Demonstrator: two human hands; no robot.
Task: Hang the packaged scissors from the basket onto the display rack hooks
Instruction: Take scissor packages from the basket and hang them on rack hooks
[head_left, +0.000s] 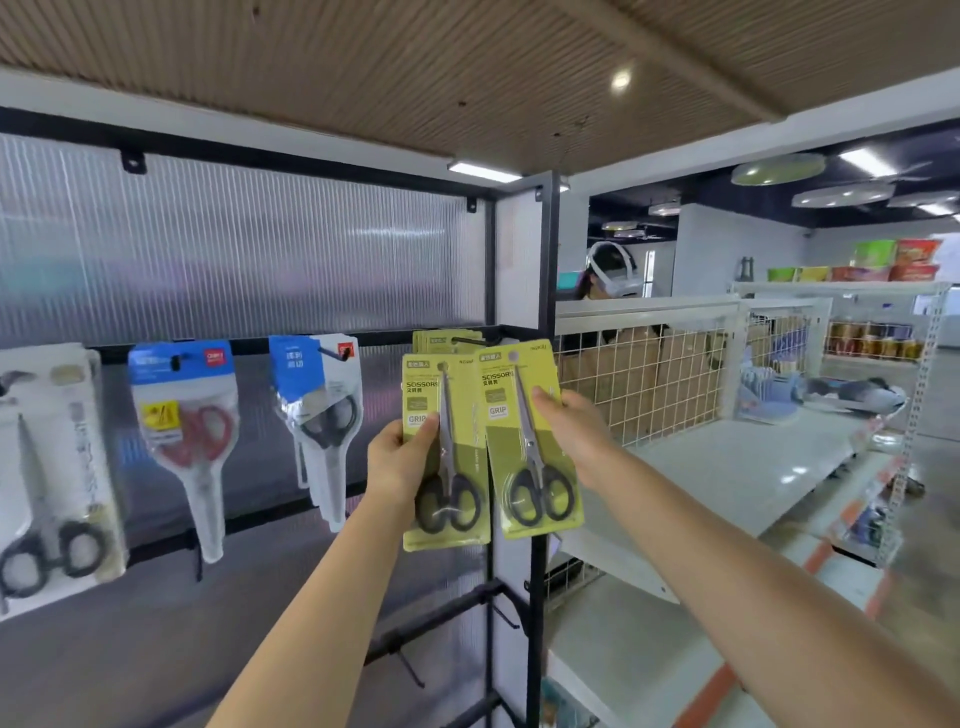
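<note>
Left fingers (423, 431): left hand (397, 462) pinches left yellow pack (447, 457) at its edge.
Right fingers (545, 397): right hand (576, 436) grips right yellow pack (532, 441), tilted, just beside the other.
Hook (467, 341): more yellow packs hanging behind.
Rack (545, 332): blue-topped scissor packs (187, 415) further left.

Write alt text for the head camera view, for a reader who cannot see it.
Each hand holds up a yellow-green carded pack of black-handled scissors before a black display rack: the left hand grips the left pack, the right hand the right pack. More yellow-green packs hang on a hook behind; blue-topped and white packs hang further left.
</note>
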